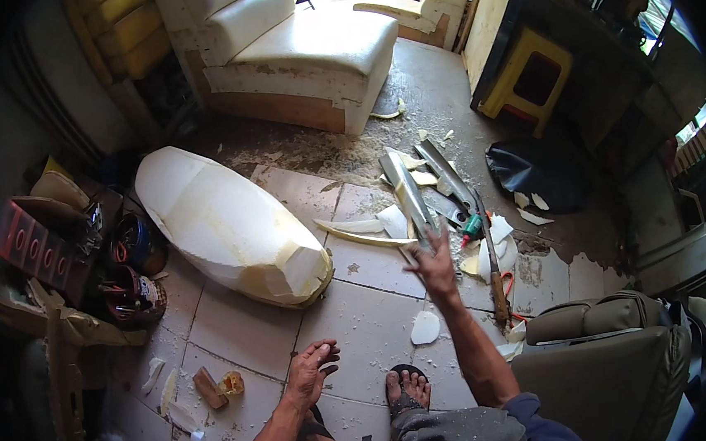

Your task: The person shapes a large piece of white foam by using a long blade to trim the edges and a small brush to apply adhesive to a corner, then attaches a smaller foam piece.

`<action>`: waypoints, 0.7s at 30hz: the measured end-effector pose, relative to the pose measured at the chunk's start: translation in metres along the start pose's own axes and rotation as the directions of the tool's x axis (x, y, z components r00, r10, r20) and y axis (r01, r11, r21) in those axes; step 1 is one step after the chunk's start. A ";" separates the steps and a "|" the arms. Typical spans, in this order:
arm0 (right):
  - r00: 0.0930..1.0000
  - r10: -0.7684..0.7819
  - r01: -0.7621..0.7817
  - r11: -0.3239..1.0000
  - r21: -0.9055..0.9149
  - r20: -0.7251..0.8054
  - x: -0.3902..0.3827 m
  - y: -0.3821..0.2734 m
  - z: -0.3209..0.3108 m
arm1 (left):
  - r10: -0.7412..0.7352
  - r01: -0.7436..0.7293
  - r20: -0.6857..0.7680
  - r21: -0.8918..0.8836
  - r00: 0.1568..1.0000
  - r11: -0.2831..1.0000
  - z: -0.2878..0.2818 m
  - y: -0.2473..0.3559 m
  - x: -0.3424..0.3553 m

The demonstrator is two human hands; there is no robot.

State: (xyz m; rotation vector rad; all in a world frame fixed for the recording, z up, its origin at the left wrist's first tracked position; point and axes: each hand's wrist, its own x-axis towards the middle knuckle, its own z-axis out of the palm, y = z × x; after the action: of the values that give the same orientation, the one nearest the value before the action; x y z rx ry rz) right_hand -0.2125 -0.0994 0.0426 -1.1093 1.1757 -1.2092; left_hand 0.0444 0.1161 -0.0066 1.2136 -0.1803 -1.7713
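Note:
A long block of carved off-white foam, shaped like a motorcycle seat, lies on the tiled floor ahead of my left hand. My right hand is stretched forward with its fingers spread, over the near end of a long metal strip. Whether the fingertips touch the strip I cannot tell. Just beyond it lie a second grey metal piece, a small green object and a long tool with a wooden handle. My left hand hovers near my knee, fingers loosely bent and apart, holding nothing visible.
Foam offcuts and crumbs litter the floor. A cream sofa seat stands at the back, with a yellow stool at far right. Tubs of tools sit at left. A brown cushioned seat is close on my right.

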 end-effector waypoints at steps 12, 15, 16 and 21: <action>0.895 0.190 -0.395 -0.081 -0.915 -0.403 0.011 0.053 -0.298 | -0.029 0.013 -0.123 -0.129 0.992 0.992 -0.028 0.003 0.026; 0.785 0.256 -0.526 -0.206 -0.825 -0.564 -0.002 0.086 -0.333 | -0.040 0.009 -0.166 -0.186 0.985 0.982 -0.042 0.009 0.041; 0.761 0.266 -0.571 -0.159 -0.805 -0.592 -0.005 0.096 -0.331 | -0.044 0.006 -0.178 -0.206 0.983 0.979 -0.046 0.012 0.044; 0.794 0.250 -0.594 0.122 -0.795 -0.555 -0.007 0.104 -0.341 | -0.083 0.062 -0.121 -0.166 0.989 0.984 -0.030 0.006 0.050</action>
State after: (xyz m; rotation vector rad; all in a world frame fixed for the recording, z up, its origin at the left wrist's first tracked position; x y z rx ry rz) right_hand -0.5437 -0.0855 -0.0880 -1.2530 2.4631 0.0214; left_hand 0.0688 0.0856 -0.0506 1.2229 0.0824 -1.7277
